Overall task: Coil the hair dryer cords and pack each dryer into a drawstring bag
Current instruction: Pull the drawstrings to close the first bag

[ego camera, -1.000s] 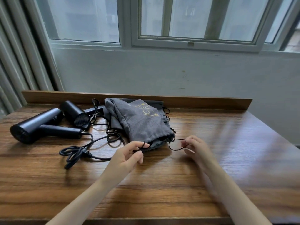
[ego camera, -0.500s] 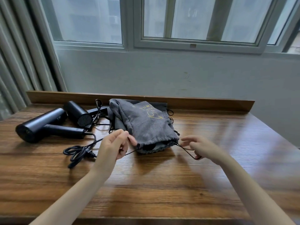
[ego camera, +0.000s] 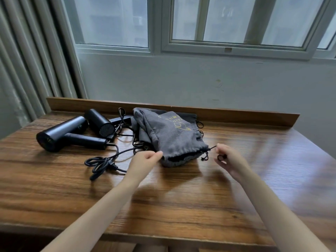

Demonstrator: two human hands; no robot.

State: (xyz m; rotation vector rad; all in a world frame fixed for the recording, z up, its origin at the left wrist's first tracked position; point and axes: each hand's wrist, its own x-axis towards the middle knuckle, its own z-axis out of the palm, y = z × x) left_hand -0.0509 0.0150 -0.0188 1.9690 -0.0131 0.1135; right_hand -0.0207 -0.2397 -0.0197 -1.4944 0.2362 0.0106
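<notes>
Status: your left hand (ego camera: 145,160) and right hand (ego camera: 230,159) are now spread to either side of the grey bag (ego camera: 169,135), which lies mid-desk toward the back edge, mouth facing you. A second ago both hands sat close to the mouth with a slack loop of drawstring (ego camera: 211,147) between them. That slack is now gone and the right run goes straight from the mouth to your right hand. Right fingers (ego camera: 222,151) are closed in a pinch on the cord, with a small loop of it tucked in the curled fingers. Left fingers (ego camera: 160,154) are pinched together right against the mouth's left edge. It reads as a grip on the drawstring there, but the cord itself is hidden. The mouth has gathered into puckers but a dark gap is still open, so the cinch is only partly done. The bag looks full, so I'd judge one dryer is already inside. Still unpacked: two black dryers, one (ego camera: 61,133) near the desk's (ego camera: 181,197) left edge and one (ego camera: 99,122) behind it by the back edge. Their power cord (ego camera: 101,162) sprawls uncoiled left of your left hand. A darker bag (ego camera: 189,116) lies under the grey one. Next I'd pull wider to shut the mouth. Risk: the bag may slide rather than cinch if one side slips.
</notes>
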